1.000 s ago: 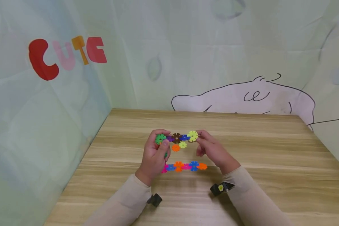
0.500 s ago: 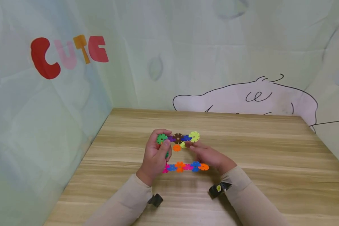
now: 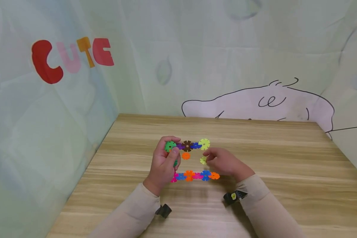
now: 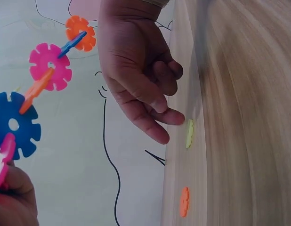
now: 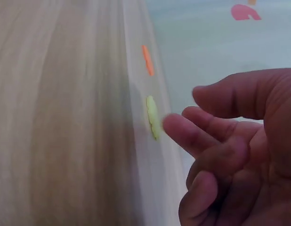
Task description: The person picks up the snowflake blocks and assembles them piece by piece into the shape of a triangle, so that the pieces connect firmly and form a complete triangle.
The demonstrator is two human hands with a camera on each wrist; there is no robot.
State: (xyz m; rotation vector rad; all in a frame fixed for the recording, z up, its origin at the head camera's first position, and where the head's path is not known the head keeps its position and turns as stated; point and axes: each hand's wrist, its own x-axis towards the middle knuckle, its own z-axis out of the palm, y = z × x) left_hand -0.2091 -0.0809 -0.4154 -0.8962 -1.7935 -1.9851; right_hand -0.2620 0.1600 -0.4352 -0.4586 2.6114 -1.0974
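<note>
In the head view my left hand (image 3: 162,162) grips a chain of linked plastic snowflake discs (image 3: 187,145) between thumb and fingers. Its upper row runs green, purple, brown, blue and yellow-green. A lower row (image 3: 189,176) mixes pink, blue and orange discs; its left end passes behind the hand. My right hand (image 3: 226,162) is low over the table, holding nothing, with its fingers partly bent and the thumb apart. Right by its fingertips lies a loose yellow-green disc (image 3: 203,160), flat on the wood in the right wrist view. To the left lies a loose orange disc (image 3: 185,156).
The wood-grain table (image 3: 270,148) meets a printed cloth backdrop (image 3: 154,59) at its back and left edges. Both forearms wear black wrist cameras, the right one (image 3: 233,197) close over the table.
My right hand left the chain's upper right end, reached to the loose yellow-green disc and drew back right. That disc slid right and toward me. The left hand kept its hold.
</note>
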